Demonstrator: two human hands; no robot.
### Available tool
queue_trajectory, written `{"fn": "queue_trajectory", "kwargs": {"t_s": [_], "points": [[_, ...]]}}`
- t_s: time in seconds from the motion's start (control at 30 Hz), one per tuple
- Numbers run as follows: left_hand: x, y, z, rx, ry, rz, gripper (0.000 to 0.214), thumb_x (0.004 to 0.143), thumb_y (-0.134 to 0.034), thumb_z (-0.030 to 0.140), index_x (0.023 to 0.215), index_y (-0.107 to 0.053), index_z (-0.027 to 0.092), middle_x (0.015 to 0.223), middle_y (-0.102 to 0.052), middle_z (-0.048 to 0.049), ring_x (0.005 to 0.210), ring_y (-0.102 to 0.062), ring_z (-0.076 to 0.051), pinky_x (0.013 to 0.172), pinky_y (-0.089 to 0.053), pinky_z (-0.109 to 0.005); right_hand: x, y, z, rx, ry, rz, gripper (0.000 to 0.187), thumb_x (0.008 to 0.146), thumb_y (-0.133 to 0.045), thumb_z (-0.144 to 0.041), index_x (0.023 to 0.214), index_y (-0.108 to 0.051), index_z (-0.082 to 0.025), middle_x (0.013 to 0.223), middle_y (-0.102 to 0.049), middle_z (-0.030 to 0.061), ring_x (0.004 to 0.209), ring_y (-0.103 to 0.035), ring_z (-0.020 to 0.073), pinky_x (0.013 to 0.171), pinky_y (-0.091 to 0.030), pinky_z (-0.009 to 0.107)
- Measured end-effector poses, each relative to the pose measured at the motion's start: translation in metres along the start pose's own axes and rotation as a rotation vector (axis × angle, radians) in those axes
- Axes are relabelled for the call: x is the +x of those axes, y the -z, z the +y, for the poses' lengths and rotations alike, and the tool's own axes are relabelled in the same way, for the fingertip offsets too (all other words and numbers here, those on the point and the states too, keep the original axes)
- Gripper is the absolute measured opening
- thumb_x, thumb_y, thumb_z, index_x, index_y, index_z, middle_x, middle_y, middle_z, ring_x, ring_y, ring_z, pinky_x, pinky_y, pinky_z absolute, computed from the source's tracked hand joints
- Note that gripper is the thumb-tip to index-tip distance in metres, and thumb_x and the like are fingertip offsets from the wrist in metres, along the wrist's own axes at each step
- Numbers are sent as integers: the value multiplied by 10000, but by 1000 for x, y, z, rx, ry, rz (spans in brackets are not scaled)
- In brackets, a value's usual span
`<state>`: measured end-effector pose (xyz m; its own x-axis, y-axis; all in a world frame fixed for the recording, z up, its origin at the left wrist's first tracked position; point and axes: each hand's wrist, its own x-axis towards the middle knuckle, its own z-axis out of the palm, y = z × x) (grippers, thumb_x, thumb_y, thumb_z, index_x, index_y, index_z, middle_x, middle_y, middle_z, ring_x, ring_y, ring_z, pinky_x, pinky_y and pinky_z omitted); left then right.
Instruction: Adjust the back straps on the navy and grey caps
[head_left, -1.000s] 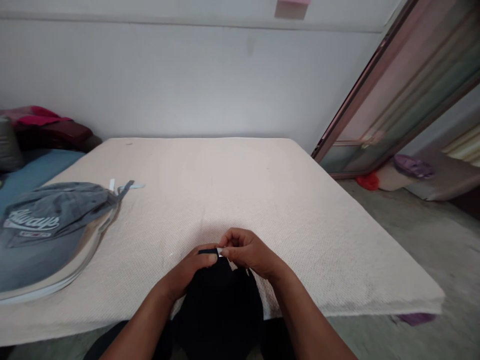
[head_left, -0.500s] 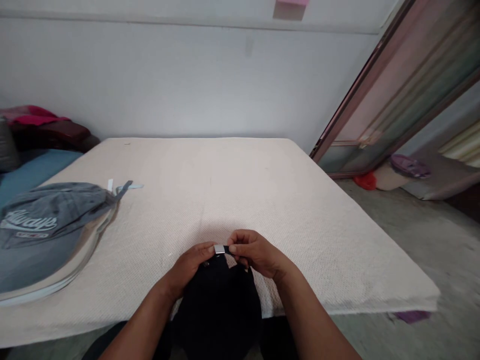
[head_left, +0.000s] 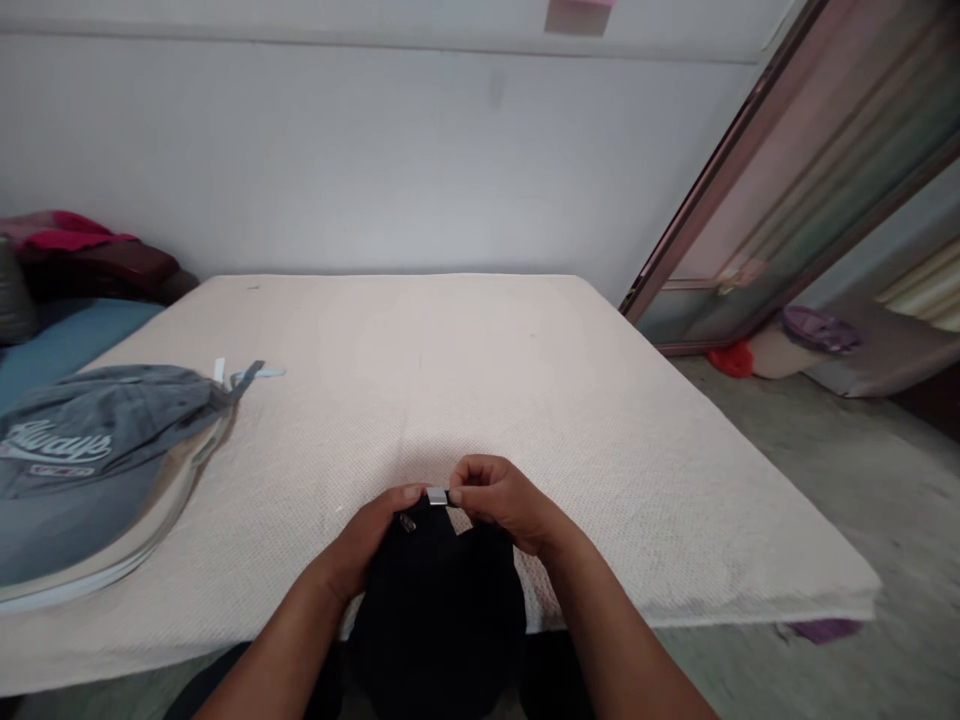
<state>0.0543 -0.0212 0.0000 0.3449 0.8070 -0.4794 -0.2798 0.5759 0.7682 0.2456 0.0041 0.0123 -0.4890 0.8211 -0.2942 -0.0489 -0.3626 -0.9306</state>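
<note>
A black cap [head_left: 439, 600] lies at the near edge of the cream mattress [head_left: 465, 400], its back toward the wall. My left hand [head_left: 371, 540] and my right hand [head_left: 502, 500] meet over its rear. Both pinch the cap's back strap, where a small silver buckle [head_left: 437, 496] shows between the fingertips. A second bit of metal [head_left: 407, 523] sits under my left thumb. The rest of the strap is hidden by my fingers.
A grey-blue cap [head_left: 97, 450] with white lettering rests on the mattress at the left, its strap ends pointing right. Red and dark bedding [head_left: 82, 250] is piled at the far left. A sliding door frame [head_left: 750, 200] leans at the right over a grey floor.
The black strap seen between my fingers a second ago is now drawn in, and the silver buckle shows instead. Both hands stayed in nearly the same spot.
</note>
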Motion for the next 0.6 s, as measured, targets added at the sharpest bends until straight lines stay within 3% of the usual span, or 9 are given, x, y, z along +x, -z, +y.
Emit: {"fn": "queue_trajectory", "kwargs": {"t_s": [0.1,0.17,0.33,0.6], "points": [[1,1,0,30,-10,-87,229,695,-705,328,810,-702,130,597,-603,2,499,-497,-88,495,-375,-198,1,-1,1,12,33,-12,65,703,-647,-163,699,-584,-148,519,-439,-64,469,-341,49,450,-223,195],[1,1,1,35,9,-81,253,652,-748,300,842,-706,138,603,-607,7,492,-504,-80,489,-370,-188,1,-2,1,55,47,-33,59,700,-648,-159,718,-593,-147,520,-445,-64,471,-346,50,453,-228,194],[0,0,0,-7,26,-17,290,608,-773,256,874,-721,152,684,-670,-21,560,-574,-106,552,-429,-208,1,-3,-1,189,41,-72,117,696,-675,-176,786,-604,-154,522,-445,-74,439,-319,38,425,-199,189],[-3,2,-1,-74,-7,-116,327,607,-777,178,928,-717,172,762,-710,-39,629,-632,-137,625,-475,-236,1,-1,1,233,69,-146,140,728,-685,-207,834,-611,-153,563,-463,-63,451,-332,32,430,-213,178]]}}
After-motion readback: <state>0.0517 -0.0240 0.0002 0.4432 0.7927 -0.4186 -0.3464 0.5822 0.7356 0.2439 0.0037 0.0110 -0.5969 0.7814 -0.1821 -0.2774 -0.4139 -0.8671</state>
